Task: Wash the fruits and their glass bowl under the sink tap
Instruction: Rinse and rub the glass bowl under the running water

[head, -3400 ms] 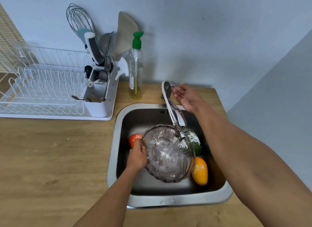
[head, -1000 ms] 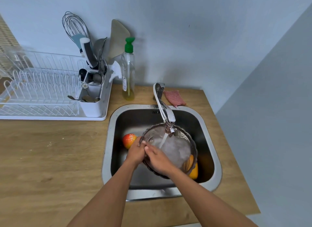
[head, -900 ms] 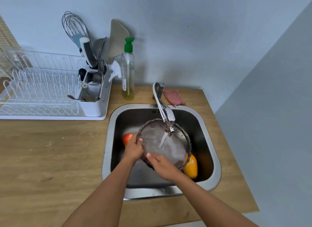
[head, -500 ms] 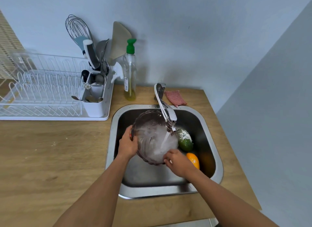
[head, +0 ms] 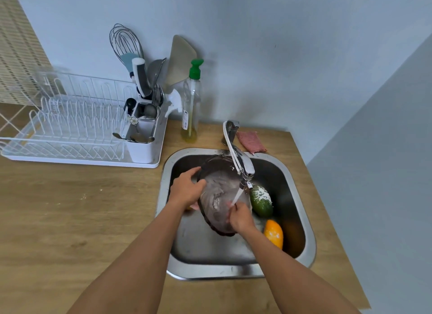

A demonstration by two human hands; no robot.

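Note:
A ribbed glass bowl [head: 216, 187] is held tilted inside the steel sink [head: 301, 208], its mouth facing right under the running tap [head: 242, 164]. My left hand [head: 187, 191] grips the bowl's left rim. My right hand [head: 239, 216] rests inside the bowl at its lower rim, where the water stream lands. A green fruit dusted with white powder [head: 261, 200] lies to the bowl's right. An orange-yellow fruit [head: 274, 233] lies in front of it. A small reddish bit of another fruit [head: 193, 206] shows under my left hand.
A white dish rack [head: 70, 131] with a utensil caddy [head: 142, 136] stands on the wooden counter [head: 70, 211] to the left. A green-capped soap bottle [head: 191, 103] and a pink cloth [head: 251, 142] sit behind the sink. A wall closes off the right side.
The bowl has tipped further onto its side and shifted left. My right hand has moved from the tap to the bowl and now rubs inside it. The green fruit has come into view.

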